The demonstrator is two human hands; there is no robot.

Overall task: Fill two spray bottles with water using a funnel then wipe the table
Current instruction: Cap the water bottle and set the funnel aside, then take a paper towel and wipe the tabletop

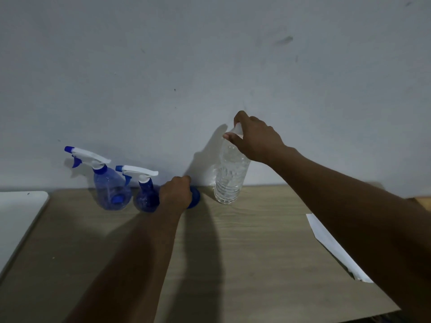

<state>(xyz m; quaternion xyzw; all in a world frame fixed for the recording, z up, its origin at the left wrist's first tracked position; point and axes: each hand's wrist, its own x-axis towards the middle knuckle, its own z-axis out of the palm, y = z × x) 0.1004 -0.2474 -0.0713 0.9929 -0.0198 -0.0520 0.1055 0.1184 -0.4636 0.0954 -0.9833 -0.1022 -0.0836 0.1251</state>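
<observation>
At back edge of wood-grain table [256, 229], against wall: my right hand [256, 141] grasps cap end of clear ribbed plastic water bottle [229, 178], upright, long axis vertical. Left hand [176, 192] curled over dark blue plastic funnel [194, 198], mostly hidden; grip unclear. Two translucent blue spray bottles with white triggers [109, 187] [144, 197] just left of funnel, heads still on. White paper sheet [331, 243] partly behind right arm

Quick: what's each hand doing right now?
Left hand: closed on the blue funnel.
Right hand: closed on the water bottle at its cap.
</observation>
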